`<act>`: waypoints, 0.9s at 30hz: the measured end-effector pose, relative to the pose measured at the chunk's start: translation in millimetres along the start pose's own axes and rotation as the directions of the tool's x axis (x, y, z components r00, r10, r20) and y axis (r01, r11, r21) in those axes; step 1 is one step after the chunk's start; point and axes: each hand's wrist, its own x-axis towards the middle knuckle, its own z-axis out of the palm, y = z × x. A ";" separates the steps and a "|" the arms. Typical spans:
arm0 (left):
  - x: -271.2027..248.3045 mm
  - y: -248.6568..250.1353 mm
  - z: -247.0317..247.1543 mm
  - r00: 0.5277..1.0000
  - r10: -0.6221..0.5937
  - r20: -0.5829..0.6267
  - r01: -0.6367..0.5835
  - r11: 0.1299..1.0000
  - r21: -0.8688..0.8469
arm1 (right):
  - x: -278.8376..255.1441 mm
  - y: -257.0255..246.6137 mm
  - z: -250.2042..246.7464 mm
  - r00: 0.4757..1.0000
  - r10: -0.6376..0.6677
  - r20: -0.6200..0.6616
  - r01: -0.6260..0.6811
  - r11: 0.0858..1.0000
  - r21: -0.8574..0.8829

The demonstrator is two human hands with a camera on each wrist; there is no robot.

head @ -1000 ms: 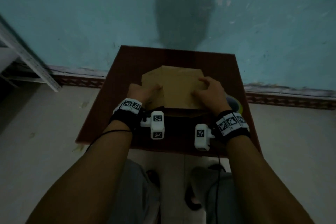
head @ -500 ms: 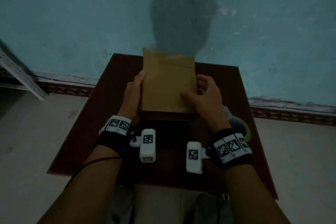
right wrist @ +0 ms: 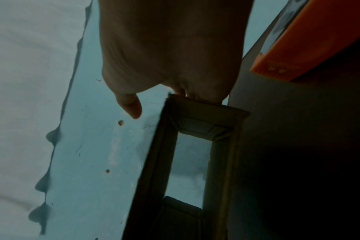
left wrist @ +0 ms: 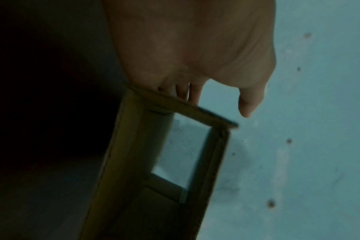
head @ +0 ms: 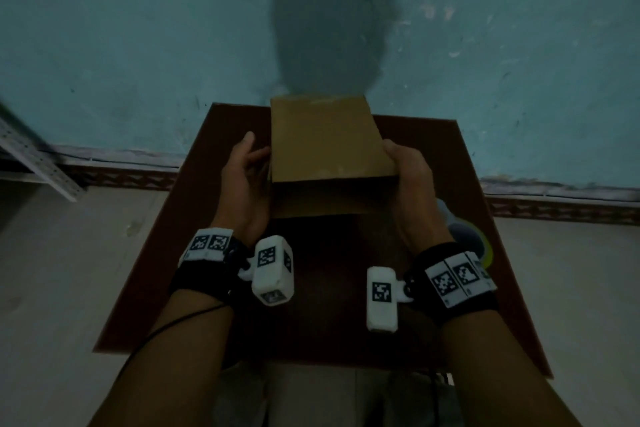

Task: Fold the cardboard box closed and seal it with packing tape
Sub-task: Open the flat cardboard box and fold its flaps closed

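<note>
A brown cardboard box is held up over the dark red table, tilted with a broad face toward me. My left hand holds its left side, the thumb standing clear of the cardboard. My right hand holds the right side, its thumb along the upper edge. In the left wrist view my left hand has its fingers behind the box, whose ends are open so the wall shows through. The right wrist view shows my right hand on the same open box. A round roll with a yellow rim, likely tape, lies by my right wrist.
The table stands against a teal wall. A grey metal rack leans in at the far left. An orange printed object shows at the upper right of the right wrist view. Pale floor surrounds the table.
The box has come up off the table and been turned so a broad face points at me. Both hands have shifted from its top to its two sides.
</note>
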 end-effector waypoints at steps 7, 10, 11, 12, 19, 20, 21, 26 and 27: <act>-9.1 11.3 -4.8 0.987 0.077 0.142 -0.086 0.995 0.056 | -13.6 -0.3 -6.5 0.983 -0.132 0.128 0.148 0.981 -0.127; -11.7 5.9 -3.6 0.989 0.123 0.078 -0.136 0.973 0.185 | -15.0 2.3 -2.8 0.975 -0.159 0.152 0.190 0.957 -0.219; -11.0 3.5 -4.7 0.986 0.154 0.057 -0.164 0.959 0.231 | -15.9 2.7 -0.9 0.975 -0.160 0.157 0.196 0.947 -0.254; -10.8 1.2 -5.6 0.983 0.179 0.049 -0.185 0.944 0.272 | -16.9 4.0 0.3 0.974 -0.155 0.165 0.199 0.935 -0.294; -21.7 5.1 -6.3 0.955 0.279 0.105 -0.285 0.750 0.598 | -16.6 3.3 4.4 0.970 -0.166 0.176 0.216 0.924 -0.316; -23.2 3.6 -5.7 0.954 0.276 0.119 -0.287 0.722 0.630 | -16.1 3.5 5.6 0.972 -0.153 0.179 0.205 0.923 -0.325; -24.9 1.9 -4.4 0.957 0.263 0.120 -0.276 0.701 0.657 | -14.7 4.9 6.0 0.974 -0.143 0.177 0.198 0.917 -0.346; -18.1 -5.9 -2.3 0.944 0.298 0.140 -0.294 0.571 0.767 | -10.3 14.6 6.4 0.973 -0.112 0.203 0.196 0.867 -0.458; -16.2 -5.8 -1.9 0.933 0.326 0.149 -0.321 0.572 0.755 | -12.2 13.7 6.7 0.969 -0.112 0.219 0.203 0.866 -0.457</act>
